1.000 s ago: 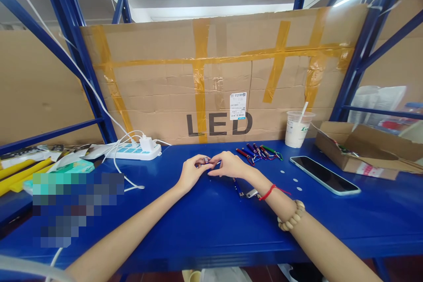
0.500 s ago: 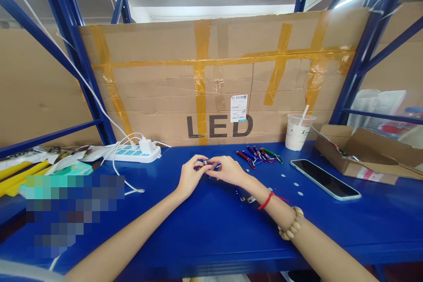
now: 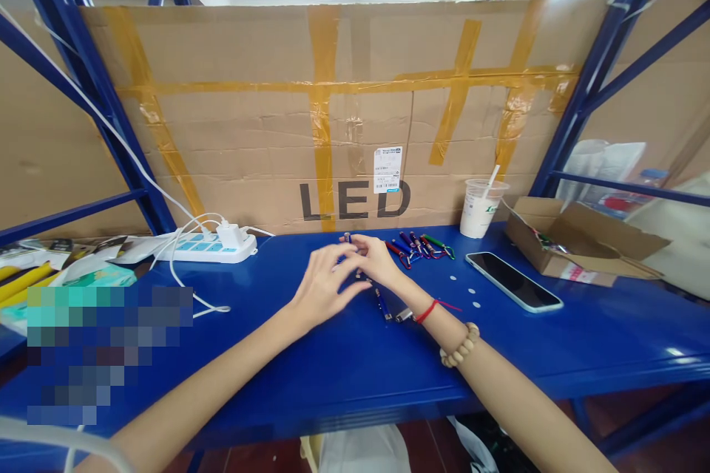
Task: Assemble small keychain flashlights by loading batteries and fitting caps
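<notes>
My right hand (image 3: 377,260) is closed, its fingertips round a small blue metal tube (image 3: 347,237) whose end shows above them; the rest is hidden. In front of it, my left hand (image 3: 325,284) has its fingers apart and its thumb stretched out, overlapping the right fingertips. I see nothing in the left hand. Below the hands, a slim blue tube with a silver end (image 3: 382,305) lies on the table, with a small silver metal piece (image 3: 404,315) beside it. Several coloured metal tubes with carabiner clips (image 3: 418,245) lie together behind my right wrist.
A phone (image 3: 513,281), several small white discs (image 3: 471,291), a plastic cup with a straw (image 3: 481,211) and an open cardboard box (image 3: 577,255) stand or lie to the right. At left are a white power strip (image 3: 194,247) and cables. A large cardboard sheet (image 3: 249,133) closes the back.
My left hand has come away from its pinch and its fingers have spread. The right hand still holds the small tube, now raised upright. The view has shifted slightly.
</notes>
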A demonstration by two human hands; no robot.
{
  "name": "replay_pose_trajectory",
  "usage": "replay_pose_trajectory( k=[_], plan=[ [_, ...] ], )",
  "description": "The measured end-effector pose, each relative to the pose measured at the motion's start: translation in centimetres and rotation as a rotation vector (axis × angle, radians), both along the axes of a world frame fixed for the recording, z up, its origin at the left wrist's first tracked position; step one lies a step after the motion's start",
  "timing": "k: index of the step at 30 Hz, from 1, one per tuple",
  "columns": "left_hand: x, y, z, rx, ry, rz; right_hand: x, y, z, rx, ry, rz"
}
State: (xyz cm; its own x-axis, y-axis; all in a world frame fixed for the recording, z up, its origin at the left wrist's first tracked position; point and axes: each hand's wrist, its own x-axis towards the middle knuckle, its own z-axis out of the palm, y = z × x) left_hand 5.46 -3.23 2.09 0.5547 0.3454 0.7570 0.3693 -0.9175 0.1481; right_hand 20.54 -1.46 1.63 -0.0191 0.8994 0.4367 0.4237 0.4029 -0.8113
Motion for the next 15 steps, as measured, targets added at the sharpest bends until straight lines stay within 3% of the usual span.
replay_pose_trajectory(
  k=[3, 7, 10, 15],
  plan=[
    [1.6, -2.9, 0.4, -0.022, 0.277, -0.171, 0.1, 0.1, 0.2, -0.049, 0.102, -0.058],
    [4.2, -5.5, 0.1, -0.139, 0.402, -0.098, 0.0, -0.1, 0.9, -0.118, 0.226, -0.15],
    [5.8, -5.8, -0.4, -0.221, 0.416, -0.015, 0.3, -0.1, 1.3, -0.127, 0.297, -0.179],
    [7.3, -5.3, -1.0, -0.409, 0.349, 0.003, 0.9, -0.2, 2.1, -0.173, 0.381, -0.218]
  ],
)
